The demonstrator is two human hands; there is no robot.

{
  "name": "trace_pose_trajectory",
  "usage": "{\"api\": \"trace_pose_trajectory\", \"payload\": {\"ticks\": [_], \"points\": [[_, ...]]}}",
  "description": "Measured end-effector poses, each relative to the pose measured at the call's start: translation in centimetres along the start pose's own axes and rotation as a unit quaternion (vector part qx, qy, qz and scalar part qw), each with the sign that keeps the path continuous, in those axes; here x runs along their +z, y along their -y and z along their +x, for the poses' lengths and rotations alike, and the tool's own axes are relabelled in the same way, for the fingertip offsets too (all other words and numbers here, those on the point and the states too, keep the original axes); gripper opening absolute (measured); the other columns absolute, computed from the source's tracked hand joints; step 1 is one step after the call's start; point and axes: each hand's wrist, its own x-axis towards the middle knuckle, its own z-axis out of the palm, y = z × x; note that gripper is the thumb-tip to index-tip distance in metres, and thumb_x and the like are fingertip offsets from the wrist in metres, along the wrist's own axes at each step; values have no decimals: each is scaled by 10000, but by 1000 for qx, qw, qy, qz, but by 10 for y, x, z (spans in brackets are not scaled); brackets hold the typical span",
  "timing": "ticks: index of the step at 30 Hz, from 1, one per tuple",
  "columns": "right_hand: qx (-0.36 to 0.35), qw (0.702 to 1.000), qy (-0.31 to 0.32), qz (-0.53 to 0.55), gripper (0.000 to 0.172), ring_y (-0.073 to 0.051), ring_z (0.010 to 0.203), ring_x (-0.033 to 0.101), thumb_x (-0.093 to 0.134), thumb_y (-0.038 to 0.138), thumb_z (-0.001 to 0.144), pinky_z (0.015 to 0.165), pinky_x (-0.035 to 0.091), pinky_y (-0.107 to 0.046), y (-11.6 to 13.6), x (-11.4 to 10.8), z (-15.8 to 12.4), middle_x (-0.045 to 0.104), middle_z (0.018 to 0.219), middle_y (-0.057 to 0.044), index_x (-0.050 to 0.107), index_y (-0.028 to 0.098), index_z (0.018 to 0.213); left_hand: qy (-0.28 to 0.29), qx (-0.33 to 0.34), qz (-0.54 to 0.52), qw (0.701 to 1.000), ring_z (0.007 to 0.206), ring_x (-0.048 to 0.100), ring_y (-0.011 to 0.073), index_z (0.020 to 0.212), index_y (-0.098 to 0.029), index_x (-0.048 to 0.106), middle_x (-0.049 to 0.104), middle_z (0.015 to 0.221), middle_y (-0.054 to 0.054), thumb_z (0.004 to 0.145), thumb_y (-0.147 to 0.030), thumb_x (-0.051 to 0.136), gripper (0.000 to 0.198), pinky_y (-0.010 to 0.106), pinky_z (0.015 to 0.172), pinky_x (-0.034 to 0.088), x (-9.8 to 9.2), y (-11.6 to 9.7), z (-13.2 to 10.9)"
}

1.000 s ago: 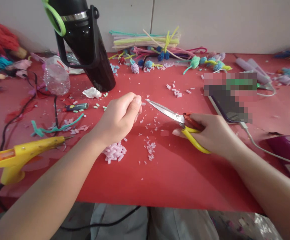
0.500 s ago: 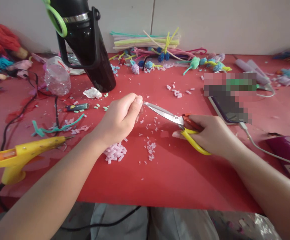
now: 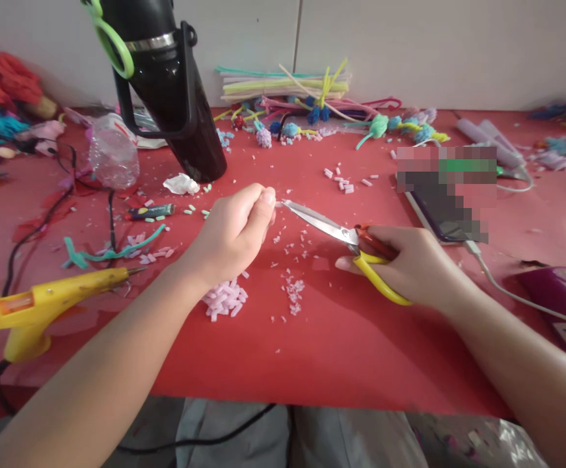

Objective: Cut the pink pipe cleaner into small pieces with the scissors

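Note:
My right hand [image 3: 404,266] grips a pair of scissors [image 3: 324,223] with red and yellow handles, its fingers wrapped round them. The blades look closed or nearly so, and their tips point at my left hand [image 3: 239,224]. That hand is closed in a pinch just left of the tips. A tiny pale bit shows at its fingertips, too small to name. Below the left wrist lies a heap of short pink pieces [image 3: 225,299]. Small pink clippings [image 3: 294,294] are scattered on the red tabletop [image 3: 341,351] under the blades.
A yellow glue gun [image 3: 53,299] lies at the left, near a teal pipe cleaner [image 3: 117,250]. A tall black bottle [image 3: 185,110] stands behind. Bundled pipe cleaners [image 3: 263,84] lie along the wall. A phone [image 3: 439,201] with a cable and a purple power strip [image 3: 556,299] are at the right.
My left fingertips have drawn very slightly left, away from the scissor tips. The right hand and scissors stay almost where they were.

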Motion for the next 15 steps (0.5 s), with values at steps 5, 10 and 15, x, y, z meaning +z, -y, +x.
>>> {"api": "trace_pose_trajectory", "payload": {"ticks": [5, 10, 15], "points": [[7, 1000, 3, 1, 619, -120, 609, 210, 742, 650, 653, 498, 203, -278, 0, 1, 0, 211, 641, 44, 289, 231, 606, 4, 3, 3, 1000, 565, 489, 131, 696, -210, 428, 502, 611, -2, 1052, -418, 346, 420, 313, 549, 372, 1, 2, 0], [14, 1000, 1, 2, 634, -125, 604, 205, 742, 651, 640, 485, 198, -283, 3, 0, 1, 210, 637, 37, 267, 233, 597, 5, 1, -4, 1000, 556, 501, 133, 709, -212, 443, 515, 603, 0, 1048, -445, 349, 422, 310, 538, 375, 2, 2, -1], [10, 1000, -5, 4, 635, -133, 602, 193, 738, 645, 650, 480, 192, -291, 4, 0, 1, 206, 632, 30, 255, 235, 594, 7, 3, 2, 1000, 544, 500, 128, 712, -211, 453, 521, 601, -2, 1049, -443, 343, 425, 311, 533, 373, 2, 3, -1]]}}
